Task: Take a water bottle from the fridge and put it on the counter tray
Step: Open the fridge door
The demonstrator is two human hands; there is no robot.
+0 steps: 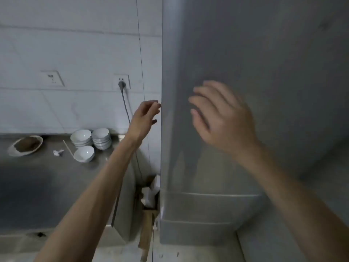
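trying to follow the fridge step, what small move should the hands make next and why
Probably curl the left hand around the left edge of the tall grey metal fridge door and pull. The door looks shut, the fingers sit right at that edge, and the open right hand holds nothing.

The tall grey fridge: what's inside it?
Nothing inside shows: the tall grey fridge has its door shut. The left hand curls at the door's edge; the right hand hovers open.

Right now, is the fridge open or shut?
Shut: the fridge shows only its closed grey front, nothing inside. The left hand curls at its edge.
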